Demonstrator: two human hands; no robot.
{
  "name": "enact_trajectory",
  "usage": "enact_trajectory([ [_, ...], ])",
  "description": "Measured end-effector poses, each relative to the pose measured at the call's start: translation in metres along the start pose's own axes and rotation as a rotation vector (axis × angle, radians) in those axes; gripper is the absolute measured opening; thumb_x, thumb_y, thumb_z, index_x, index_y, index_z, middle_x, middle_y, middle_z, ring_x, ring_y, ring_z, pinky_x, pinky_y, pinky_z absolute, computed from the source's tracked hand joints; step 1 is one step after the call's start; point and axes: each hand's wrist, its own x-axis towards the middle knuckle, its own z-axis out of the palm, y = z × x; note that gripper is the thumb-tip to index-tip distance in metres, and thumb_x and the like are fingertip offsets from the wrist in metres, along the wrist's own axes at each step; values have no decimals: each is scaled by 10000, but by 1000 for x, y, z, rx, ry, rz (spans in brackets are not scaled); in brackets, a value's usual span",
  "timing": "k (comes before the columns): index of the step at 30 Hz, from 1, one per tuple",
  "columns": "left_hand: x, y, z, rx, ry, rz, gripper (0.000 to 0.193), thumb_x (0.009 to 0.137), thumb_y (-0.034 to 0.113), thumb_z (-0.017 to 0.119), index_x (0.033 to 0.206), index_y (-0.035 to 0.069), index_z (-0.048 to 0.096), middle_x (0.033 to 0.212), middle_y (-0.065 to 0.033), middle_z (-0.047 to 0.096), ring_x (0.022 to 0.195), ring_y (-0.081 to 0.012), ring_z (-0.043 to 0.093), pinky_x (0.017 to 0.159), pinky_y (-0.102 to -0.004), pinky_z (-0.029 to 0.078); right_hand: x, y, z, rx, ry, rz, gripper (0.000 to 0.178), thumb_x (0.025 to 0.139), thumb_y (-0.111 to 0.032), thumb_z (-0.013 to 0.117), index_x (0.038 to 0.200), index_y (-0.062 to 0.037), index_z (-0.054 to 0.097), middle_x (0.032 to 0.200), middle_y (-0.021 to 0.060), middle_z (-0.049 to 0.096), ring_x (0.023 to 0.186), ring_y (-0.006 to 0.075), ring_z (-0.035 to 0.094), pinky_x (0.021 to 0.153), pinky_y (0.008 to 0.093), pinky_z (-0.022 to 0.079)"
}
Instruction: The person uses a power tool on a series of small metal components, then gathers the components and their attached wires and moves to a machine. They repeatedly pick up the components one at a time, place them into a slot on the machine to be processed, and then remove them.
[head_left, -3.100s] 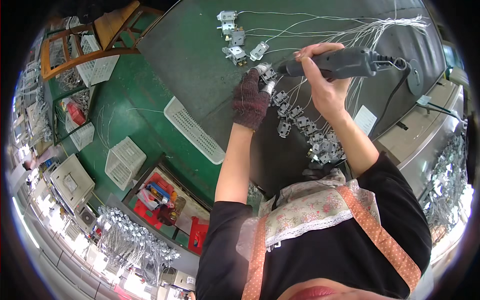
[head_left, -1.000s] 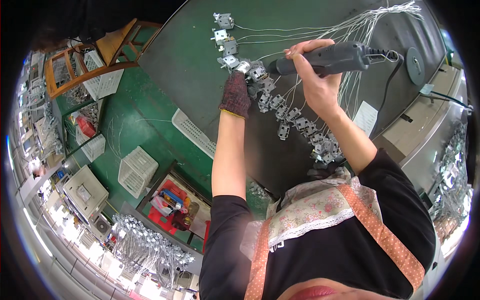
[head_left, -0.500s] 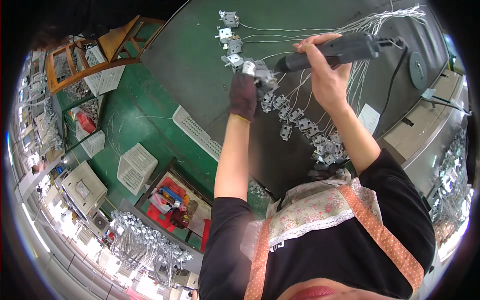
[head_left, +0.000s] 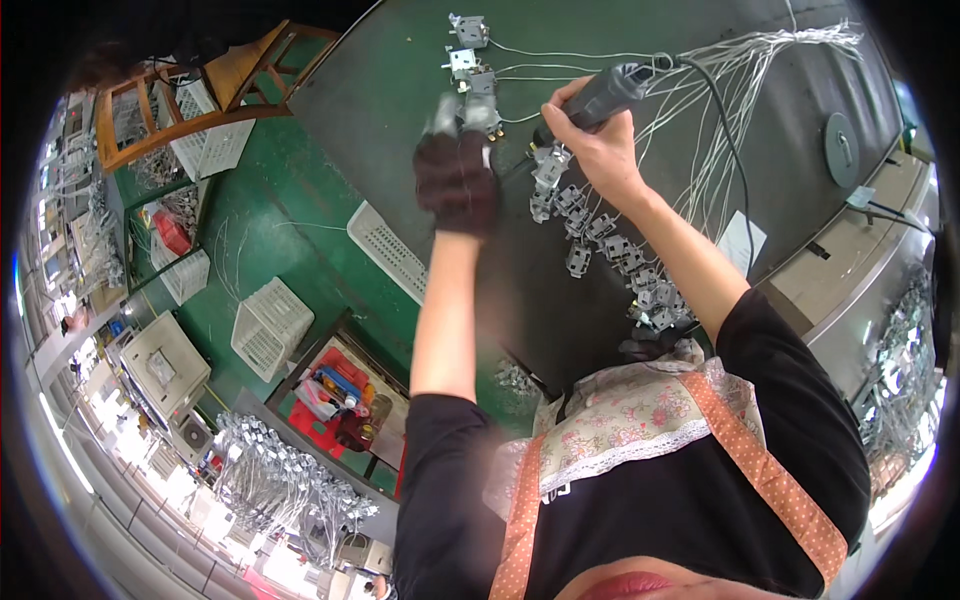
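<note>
Dark green mat on the workbench (head_left: 400,90), and pretty much everything is happening at its far end. The left hand (head_left: 457,180), in a dark knit glove, has its fingers pinched around a small grey metal part (head_left: 468,108) with wires trailing off it, lifted a bit off the mat as far as I can tell. It's blurry, so I can't make out more detail than that. The right hand (head_left: 598,150) is bare and wrapped tight around the handle of a grey power screwdriver (head_left: 608,93), which lies nearly flat with its tip pointing toward the held part and a black cable (head_left: 722,130) running off its back end.

Just under the right hand there's a row of the same grey parts (head_left: 610,250) lined up diagonally along the mat, reaching back toward the person's floral apron (head_left: 640,420). A bundle of white wires (head_left: 740,60) fans out beyond the tool. Off to the left, white plastic baskets (head_left: 270,325) sit on the green floor.
</note>
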Motion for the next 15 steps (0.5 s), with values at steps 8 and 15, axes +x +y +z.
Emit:
enact_trajectory([
  [8, 24, 1, 13, -388, -394, -68, 307, 914, 359, 712, 1086, 108, 670, 1089, -163, 692, 989, -388, 672, 827, -513, 532, -1, -4, -11, 40, 60, -2, 124, 901, -85, 761, 905, -33, 649, 765, -40, 615, 683, 37, 551, 619, 222, 440],
  [15, -16, 18, 11, -364, -297, -184, 311, 893, 316, 754, 1074, 75, 680, 999, -146, 716, 947, -387, 684, 791, -497, 543, -4, -33, 4, 113, 83, -118, 123, 891, -48, 763, 936, -25, 651, 784, -31, 622, 661, 24, 550, 581, 196, 428],
])
